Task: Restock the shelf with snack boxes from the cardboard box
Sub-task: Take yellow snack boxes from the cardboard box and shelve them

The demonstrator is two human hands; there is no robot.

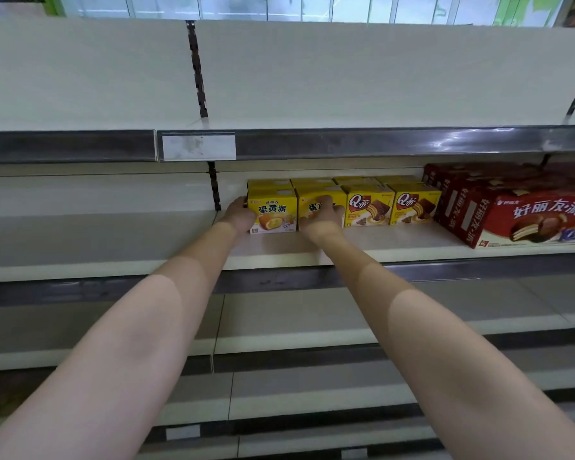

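Several yellow snack boxes stand in a row on the middle shelf (279,250). My left hand (241,214) holds the left side of the leftmost yellow box (274,210). My right hand (322,212) lies over the front of the second yellow box (316,197), fingers bent across its face. Two yellow boxes with a chocolate cake picture (369,205) stand just to the right. More yellow boxes stand behind them. The cardboard box is out of view.
Large red snack boxes (525,217) fill the shelf's right end. The upper shelf (346,94) and the lower shelves (296,327) hold nothing visible. A slotted upright (214,187) divides the bays just left of my left hand. A blank price tag (199,147) sits on the rail.
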